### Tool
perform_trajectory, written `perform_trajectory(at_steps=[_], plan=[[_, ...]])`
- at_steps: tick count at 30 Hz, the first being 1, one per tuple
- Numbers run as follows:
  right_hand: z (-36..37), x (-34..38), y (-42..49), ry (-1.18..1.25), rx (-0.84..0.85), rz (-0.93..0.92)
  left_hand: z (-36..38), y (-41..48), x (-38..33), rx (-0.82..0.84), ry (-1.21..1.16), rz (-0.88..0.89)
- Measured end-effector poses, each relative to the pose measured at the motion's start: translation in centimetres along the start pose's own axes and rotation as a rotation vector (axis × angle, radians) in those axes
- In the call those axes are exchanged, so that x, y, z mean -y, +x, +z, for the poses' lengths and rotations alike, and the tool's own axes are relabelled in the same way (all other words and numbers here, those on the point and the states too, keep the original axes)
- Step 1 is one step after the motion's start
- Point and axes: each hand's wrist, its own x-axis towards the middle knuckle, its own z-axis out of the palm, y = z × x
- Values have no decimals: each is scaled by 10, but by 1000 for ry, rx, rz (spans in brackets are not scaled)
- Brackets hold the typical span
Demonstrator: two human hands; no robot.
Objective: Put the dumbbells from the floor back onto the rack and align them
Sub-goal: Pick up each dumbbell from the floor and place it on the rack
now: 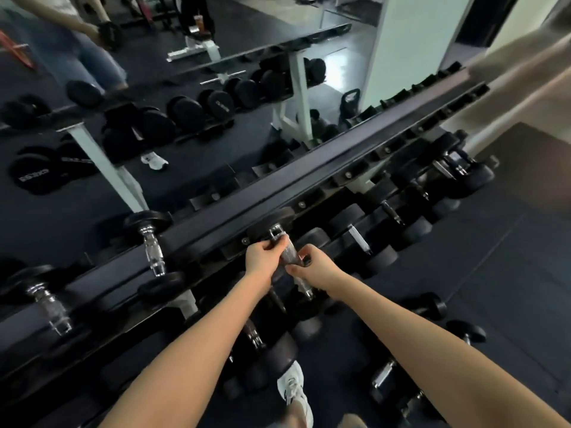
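The rack (102, 282) runs slantwise across the view, and its long black top rail (309, 183) serves as the landmark. Across the rail's left stretch lie two chrome-handled dumbbells, the nearer dumbbell (151, 251) and the far-left dumbbell (49, 304). At mid-rail the middle dumbbell (279, 242) has one head against the rail; whether it rests there cannot be told. Below the rail's right half, a row of black dumbbells (398, 211) sits on the lower tier, heads close together. Well out from the rail, the dark floor (509, 257) carries two small dumbbells (432, 305) and a larger chrome-handled dumbbell (386, 378) near them.
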Motion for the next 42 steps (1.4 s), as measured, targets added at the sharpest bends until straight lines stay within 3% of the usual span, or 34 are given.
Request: perform_trajectory(at_steps=[21,38,42], plan=[[86,97,249,-5,279,-3,-95,211,-39,-320,-88,-180],[99,86,258,150,291,82,-97,234,-25,-270,48,-151],[94,89,256,88,292,56,-96,233,-24,-277,67,-166]])
